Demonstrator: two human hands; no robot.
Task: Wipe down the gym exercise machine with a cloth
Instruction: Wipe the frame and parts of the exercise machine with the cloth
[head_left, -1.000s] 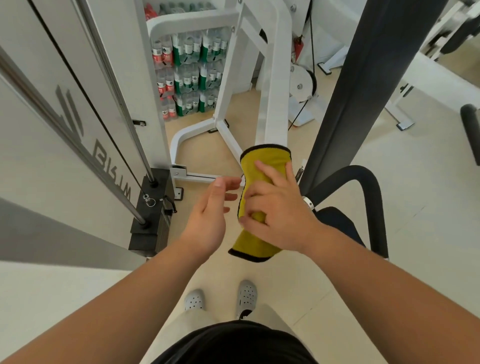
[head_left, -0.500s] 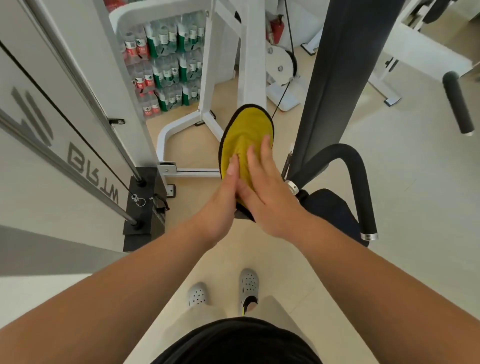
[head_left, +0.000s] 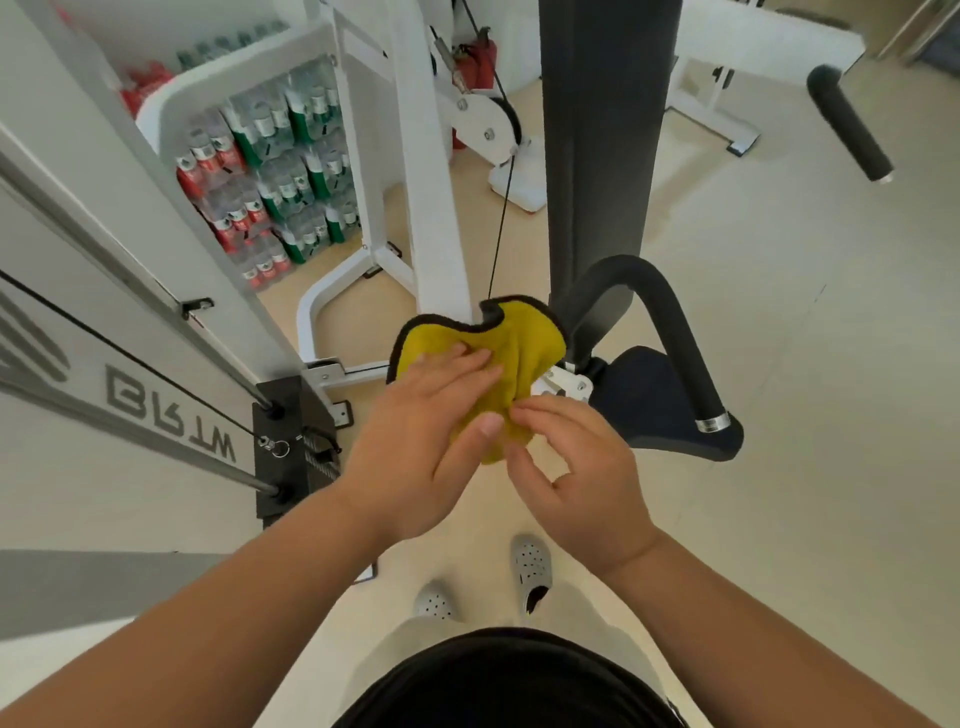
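Observation:
A yellow cloth (head_left: 511, 348) with a black hem is bunched up in mid-air in front of me, between both hands. My left hand (head_left: 421, 436) lies over its left side, thumb and fingers pressed on the fabric. My right hand (head_left: 576, 473) pinches the cloth's lower right edge with its fingertips. Just behind the cloth stands the gym machine: a white upright frame post (head_left: 426, 171), a dark padded back pad (head_left: 602, 130), a curved black padded handle (head_left: 675, 332) and a dark seat (head_left: 654, 400). The cloth does not touch the machine.
A black weight stack (head_left: 291, 441) with guide rods and a cable stands at the left beside a white shroud panel (head_left: 78, 291). Packs of water bottles (head_left: 270, 171) are stacked behind. A cable pulley (head_left: 488, 124) and another machine's padded roller (head_left: 847, 124) lie farther back. My shoes (head_left: 530, 564) are below.
The cloth went from hanging long in my right hand to being crumpled between both hands. My left hand came onto it; my right hand slid down to its lower edge.

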